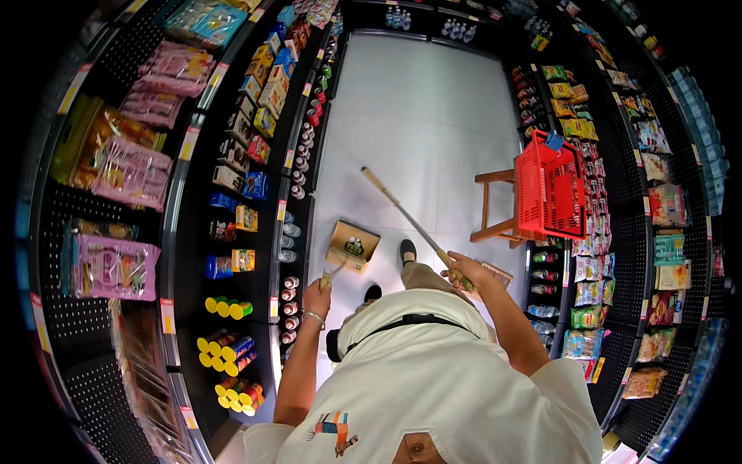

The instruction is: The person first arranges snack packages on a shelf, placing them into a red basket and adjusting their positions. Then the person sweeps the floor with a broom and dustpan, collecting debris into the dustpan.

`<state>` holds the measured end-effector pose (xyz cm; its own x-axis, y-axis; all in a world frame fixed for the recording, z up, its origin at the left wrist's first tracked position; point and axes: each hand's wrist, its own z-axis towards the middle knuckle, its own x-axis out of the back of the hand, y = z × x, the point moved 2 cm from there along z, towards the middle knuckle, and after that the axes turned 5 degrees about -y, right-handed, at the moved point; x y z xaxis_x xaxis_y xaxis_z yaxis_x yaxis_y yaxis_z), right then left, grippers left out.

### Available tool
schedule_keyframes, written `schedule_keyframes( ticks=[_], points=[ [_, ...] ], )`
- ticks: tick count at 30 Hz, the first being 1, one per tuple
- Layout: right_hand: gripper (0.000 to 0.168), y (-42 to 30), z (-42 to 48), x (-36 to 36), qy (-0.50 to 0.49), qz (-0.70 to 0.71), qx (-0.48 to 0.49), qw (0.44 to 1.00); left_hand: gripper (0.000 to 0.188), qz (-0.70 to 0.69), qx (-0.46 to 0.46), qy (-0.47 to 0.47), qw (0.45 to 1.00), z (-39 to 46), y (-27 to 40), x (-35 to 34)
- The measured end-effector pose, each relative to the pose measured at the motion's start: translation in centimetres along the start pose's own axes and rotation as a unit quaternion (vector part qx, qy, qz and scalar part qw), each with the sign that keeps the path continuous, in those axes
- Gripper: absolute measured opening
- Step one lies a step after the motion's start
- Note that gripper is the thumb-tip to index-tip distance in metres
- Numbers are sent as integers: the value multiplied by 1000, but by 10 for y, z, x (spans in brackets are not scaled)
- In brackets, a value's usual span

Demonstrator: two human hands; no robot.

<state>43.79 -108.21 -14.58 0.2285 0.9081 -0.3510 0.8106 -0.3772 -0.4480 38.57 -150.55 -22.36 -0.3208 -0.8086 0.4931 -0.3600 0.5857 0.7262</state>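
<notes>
My right hand [467,272] is closed around the olive-coloured grip of a long pole [418,231]. Its grey shaft slants away up and to the left, ending in a tan section with a dark tip over the floor. My left hand [317,298], with a bracelet at the wrist, grips a pale handle [326,282]. From it a thin shaft runs toward a tan, open dustpan-like container [352,246] with dark print, on the floor ahead of my feet. Partly hidden behind my right forearm is a brown ridged object [497,274], perhaps a brush head.
A red shopping basket [530,191] rests on a wooden stool [493,226] at the right. Shelves with boxed snacks [272,87] and bottles line the left side. Bagged snacks [585,269] fill the right shelves. Grey floor tiles [400,116] stretch ahead to bottle packs [459,30].
</notes>
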Motion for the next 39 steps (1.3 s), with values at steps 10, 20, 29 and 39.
schedule_keyframes(
  ticks=[10, 20, 29, 39],
  points=[
    [39, -114, 51, 86, 117, -4, 63, 991, 22, 114, -95, 5, 989, 115, 103, -53],
    [39, -110, 129, 127, 99, -255, 36, 961, 31, 136, 46, -34, 989, 137, 160, -42],
    [46, -118, 12, 137, -41, -242, -123, 962, 30, 172, 8, -2, 985, 127, 186, -39],
    [54, -157, 23, 173, 54, -75, -65, 994, 31, 192, 27, -7, 981, 125, 189, -40]
  ],
)
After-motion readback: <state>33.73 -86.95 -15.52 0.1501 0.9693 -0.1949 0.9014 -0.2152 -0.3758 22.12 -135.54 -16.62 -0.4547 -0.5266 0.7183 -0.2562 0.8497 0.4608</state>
